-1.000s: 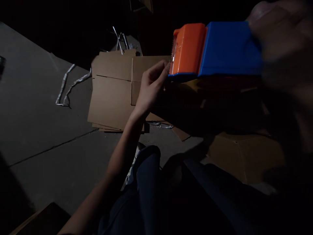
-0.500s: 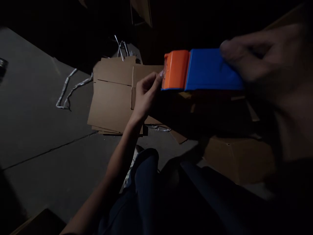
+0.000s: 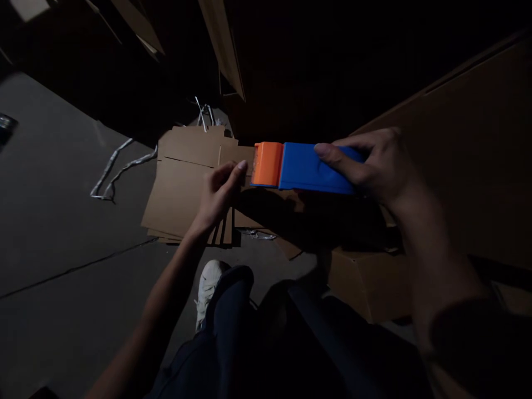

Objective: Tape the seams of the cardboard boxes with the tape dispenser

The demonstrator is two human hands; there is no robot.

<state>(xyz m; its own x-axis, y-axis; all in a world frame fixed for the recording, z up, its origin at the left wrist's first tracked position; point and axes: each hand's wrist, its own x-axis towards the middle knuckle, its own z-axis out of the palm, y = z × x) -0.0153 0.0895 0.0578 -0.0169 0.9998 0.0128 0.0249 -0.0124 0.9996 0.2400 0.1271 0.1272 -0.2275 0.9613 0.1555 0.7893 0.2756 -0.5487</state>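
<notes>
My right hand grips a blue and orange tape dispenser held level in mid air, index finger laid along its blue top. My left hand is at the dispenser's orange toothed end, fingers curled in a pinch right by the cutter; what they pinch is too small and dark to make out. Under both hands lies a stack of flattened cardboard sheets on the floor.
The grey floor stretches to the left, with a strip of crumpled tape on it. A cardboard box sits low at the right, and a large cardboard panel rises beyond it. My dark trousers and white shoe are below.
The dispenser and my right hand have moved away from the camera, down and left in view. My left hand followed its orange end and stays pinched there.
</notes>
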